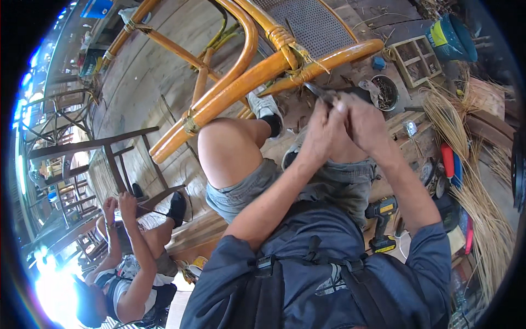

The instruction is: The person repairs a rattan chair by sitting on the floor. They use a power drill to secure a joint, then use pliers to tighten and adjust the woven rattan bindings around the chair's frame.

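My left hand point(322, 129) and my right hand point(366, 123) are pressed together over my right knee, fingers closed. From between them a dark metal hand tool point(314, 89) with a narrow, pointed tip juts toward the chair; its kind is hard to tell and its rear is hidden. Just beyond lies the glossy rattan chair frame point(235, 82), tipped over and leaning on my left knee. Strip binding point(282, 39) wraps its joint, with loose ends sticking out. Behind the poles shows a woven cane panel point(312, 24).
On my right are a cordless drill point(382, 222), bundles of cane strips point(476, 214), a bucket of scraps point(385, 93), a wooden divided box point(417, 61) and a teal bin point(453, 38). At left another person point(129, 263) works on a dark wooden chair frame point(93, 147).
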`<state>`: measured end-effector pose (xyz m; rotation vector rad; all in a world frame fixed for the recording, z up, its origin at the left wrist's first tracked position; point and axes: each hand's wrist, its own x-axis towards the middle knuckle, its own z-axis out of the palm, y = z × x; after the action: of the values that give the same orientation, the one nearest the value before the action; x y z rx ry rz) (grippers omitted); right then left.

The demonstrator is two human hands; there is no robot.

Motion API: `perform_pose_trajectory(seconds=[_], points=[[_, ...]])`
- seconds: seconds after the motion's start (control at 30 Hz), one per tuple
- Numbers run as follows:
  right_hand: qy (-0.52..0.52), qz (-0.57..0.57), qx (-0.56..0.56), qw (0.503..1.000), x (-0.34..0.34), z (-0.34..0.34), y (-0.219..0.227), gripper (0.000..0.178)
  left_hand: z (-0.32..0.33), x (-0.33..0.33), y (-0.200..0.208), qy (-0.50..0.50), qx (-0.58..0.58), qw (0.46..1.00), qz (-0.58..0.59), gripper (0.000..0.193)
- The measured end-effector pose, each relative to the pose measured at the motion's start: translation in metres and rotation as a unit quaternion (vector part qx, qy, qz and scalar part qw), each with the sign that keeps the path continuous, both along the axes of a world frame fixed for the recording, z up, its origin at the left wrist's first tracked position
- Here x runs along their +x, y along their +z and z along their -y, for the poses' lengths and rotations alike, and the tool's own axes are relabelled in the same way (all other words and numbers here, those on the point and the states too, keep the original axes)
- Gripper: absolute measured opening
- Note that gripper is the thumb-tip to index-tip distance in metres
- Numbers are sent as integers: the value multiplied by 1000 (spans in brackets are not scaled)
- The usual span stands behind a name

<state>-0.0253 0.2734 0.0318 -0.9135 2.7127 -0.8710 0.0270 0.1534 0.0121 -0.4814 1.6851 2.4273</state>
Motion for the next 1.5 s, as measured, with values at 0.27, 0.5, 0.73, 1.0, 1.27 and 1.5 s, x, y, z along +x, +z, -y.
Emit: perform_pose_trajectory(seconds=[0.27, 0.5, 0.73, 1.0, 1.27, 1.5], points=[[-42, -239, 114, 964, -35, 11, 0, 21, -1, -42, -1, 55, 79, 995, -15, 35], [-44, -235, 115, 964, -33, 17, -1, 24, -2, -41, 17, 85, 91, 992, -21, 32], [-50, 176, -52, 982, -19, 11, -13, 32, 5, -25, 1, 66, -52, 996, 19, 32], [-7, 254, 22, 967, -32, 17, -3, 27, 14, -24, 9, 73, -123, 990, -2, 33], [92, 251, 264, 927, -57, 27, 51, 15, 11, -26, 13, 106, -91, 990, -6, 43], [247, 158, 274, 916, -67, 29, 72, 19, 1, -32, 8, 114, 34, 991, -55, 48]])
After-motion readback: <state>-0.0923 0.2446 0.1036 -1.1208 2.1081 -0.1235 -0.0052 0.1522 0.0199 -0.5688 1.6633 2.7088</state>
